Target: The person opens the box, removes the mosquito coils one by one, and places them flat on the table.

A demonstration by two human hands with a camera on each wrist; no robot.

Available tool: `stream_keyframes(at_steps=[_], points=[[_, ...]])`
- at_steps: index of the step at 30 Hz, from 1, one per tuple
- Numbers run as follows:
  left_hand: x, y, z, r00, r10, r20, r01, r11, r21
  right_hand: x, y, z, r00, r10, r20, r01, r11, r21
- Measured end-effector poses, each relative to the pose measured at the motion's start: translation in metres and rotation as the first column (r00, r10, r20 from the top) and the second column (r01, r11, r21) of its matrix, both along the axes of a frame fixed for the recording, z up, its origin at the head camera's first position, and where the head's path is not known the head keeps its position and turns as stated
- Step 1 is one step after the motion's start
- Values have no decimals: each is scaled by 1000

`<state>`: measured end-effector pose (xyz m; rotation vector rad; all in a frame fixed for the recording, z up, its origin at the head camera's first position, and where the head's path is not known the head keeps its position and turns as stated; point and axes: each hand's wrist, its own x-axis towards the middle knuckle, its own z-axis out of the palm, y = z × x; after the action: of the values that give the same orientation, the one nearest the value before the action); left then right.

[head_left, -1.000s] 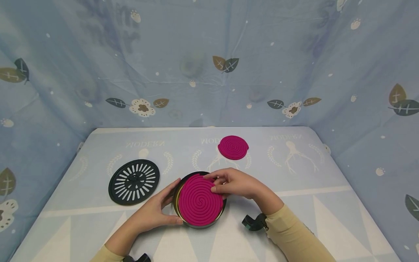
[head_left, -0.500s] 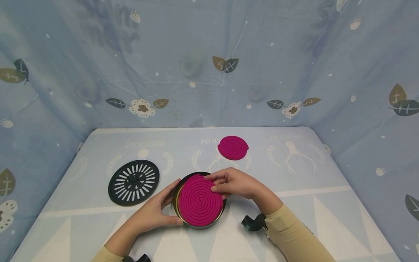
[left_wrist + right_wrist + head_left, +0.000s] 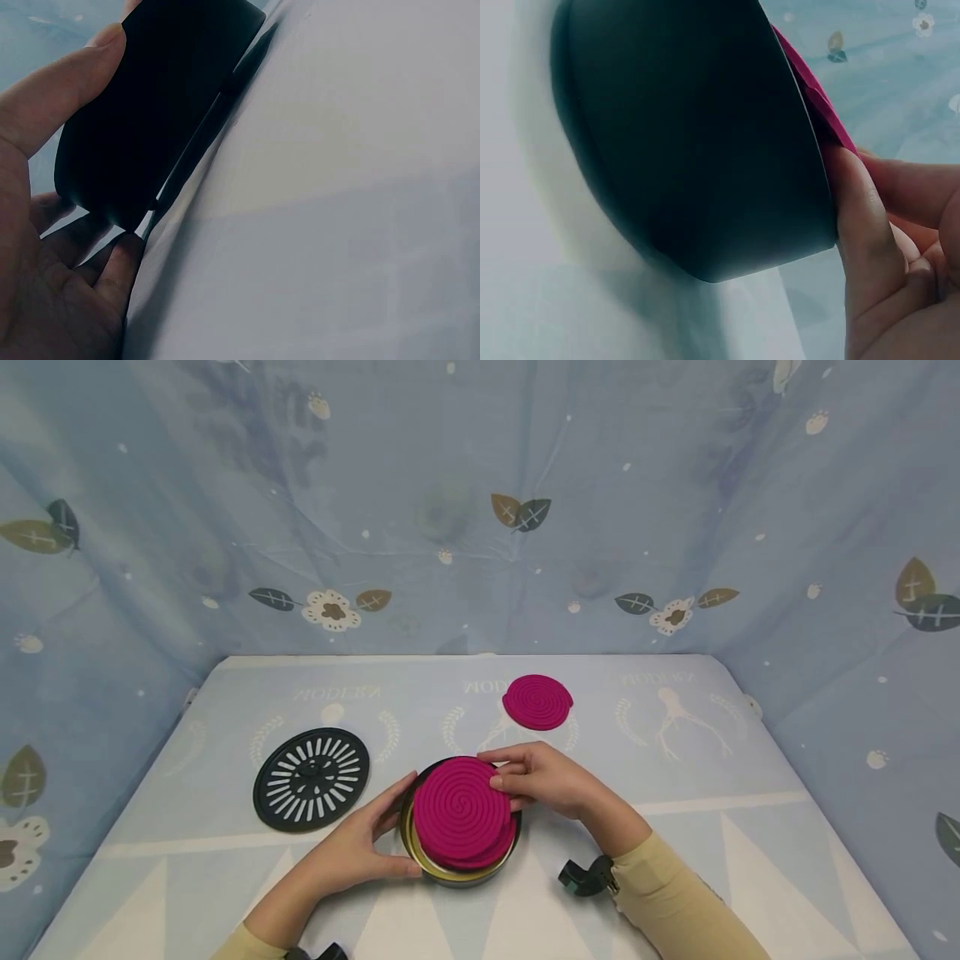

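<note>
A round dark tin [image 3: 429, 867] with a gold inside stands on the table in the head view, holding magenta mosquito coils. My left hand [image 3: 367, 852] grips the tin's left side, thumb at the near edge; the left wrist view shows its dark wall [image 3: 165, 97] between thumb and fingers. The top coil [image 3: 456, 806] is pinched at its right edge by my right hand [image 3: 546, 781]. Part of another coil [image 3: 501, 850] shows beneath it at the lower right. In the right wrist view the magenta edge [image 3: 810, 82] stands above the tin's rim, by my fingers.
A black slotted lid [image 3: 285, 785] lies left of the tin. Another magenta coil [image 3: 537, 702] lies flat on the table farther back. Patterned blue cloth [image 3: 450, 527] hangs behind the table and at both sides.
The top coil has shifted up and away from the tin's near edge with my right hand, uncovering gold inside and the coil below. My left hand keeps its grip on the tin.
</note>
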<state>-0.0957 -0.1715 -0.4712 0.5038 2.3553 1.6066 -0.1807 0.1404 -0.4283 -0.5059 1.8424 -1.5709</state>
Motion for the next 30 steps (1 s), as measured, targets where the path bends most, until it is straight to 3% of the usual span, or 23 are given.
stream_keyframes(at_steps=[5,16,30], points=[[0,1,1,1000,2,5,-2,1000,-3,-1,2,-2,998,-47,33,49,997,-53],[0,0,-2,1000,-2,-4,2,1000,-8,-5,12,0,987,-159,11,159,985,-62],[1,1,0,1000,24,18,-23,998,-58,-13,41,-3,961,-277,5,274,948,-162]])
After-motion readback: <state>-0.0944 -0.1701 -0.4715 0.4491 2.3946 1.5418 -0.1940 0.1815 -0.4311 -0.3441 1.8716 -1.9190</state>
